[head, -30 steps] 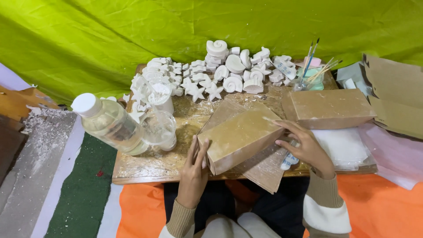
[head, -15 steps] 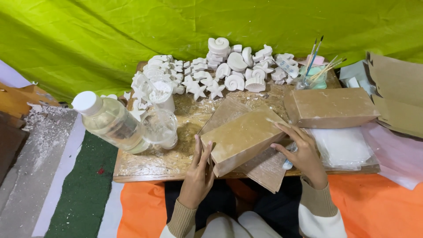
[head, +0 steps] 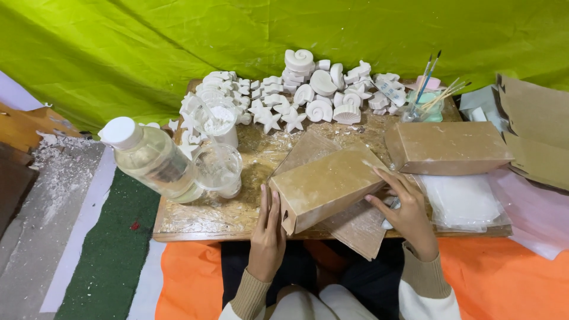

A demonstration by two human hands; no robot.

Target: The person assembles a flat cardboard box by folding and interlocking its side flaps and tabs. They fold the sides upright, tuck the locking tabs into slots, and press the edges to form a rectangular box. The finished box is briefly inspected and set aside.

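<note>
Head view, looking down on a low wooden board (head: pixel 195 222) crowded with craft supplies. Brown cardboard box (head: pixel 328 186) at the front middle of the board, tilted, lying on a flat brown flap, gripped from both ends. Left hand (head: pixel 267 234) flat and upright, fingers straight and together, pressed against the box's near-left end. Right hand (head: pixel 403 204) spread half open, fingertips curled onto the box's right end and top edge; possibly something small and white under the palm, too hidden to be sure. Just left of the box, a clear plastic cup (head: pixel 219 170) and a tilted clear bottle (head: pixel 154 160) with a white cap. Farther back, a cluster of white plaster shells and stars (head: pixel 296 98); brushes in a jar (head: pixel 424 101) at the back right; a second brown box (head: pixel 447 147) to the right, well apart. For a good fold or closing: even pressure from both palms, end flap kept square against the side, box held low over the board and clear of the cup.
</note>
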